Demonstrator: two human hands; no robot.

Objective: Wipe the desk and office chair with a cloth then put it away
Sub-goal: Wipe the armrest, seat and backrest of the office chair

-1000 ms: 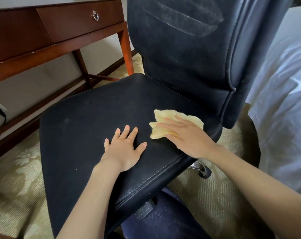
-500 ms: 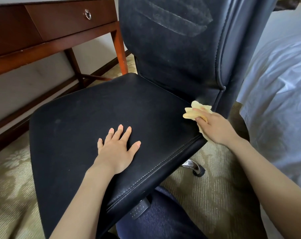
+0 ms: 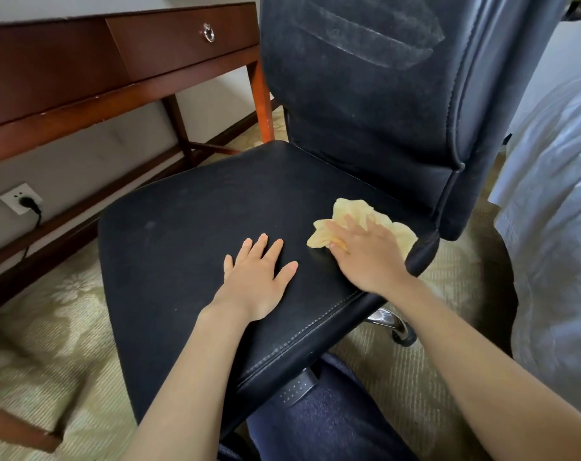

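Beside the desk [image 3: 122,71], on the office chair [image 3: 216,207] seat, my left hand [image 3: 257,277] lies flat-fingered to steady it while my right hand [image 3: 365,257] presses the cloth [image 3: 359,211] down with spread fingers, wiping.

Soft, even daylight, brighter on the right where the white bedding [image 3: 555,181] nearly washes out; faint sheen on the black chair seat [image 3: 196,227]. The right hand [image 3: 365,254] and yellow cloth [image 3: 359,214] smear with motion blur, and wide-angle bending curves the desk [image 3: 49,78] at far left
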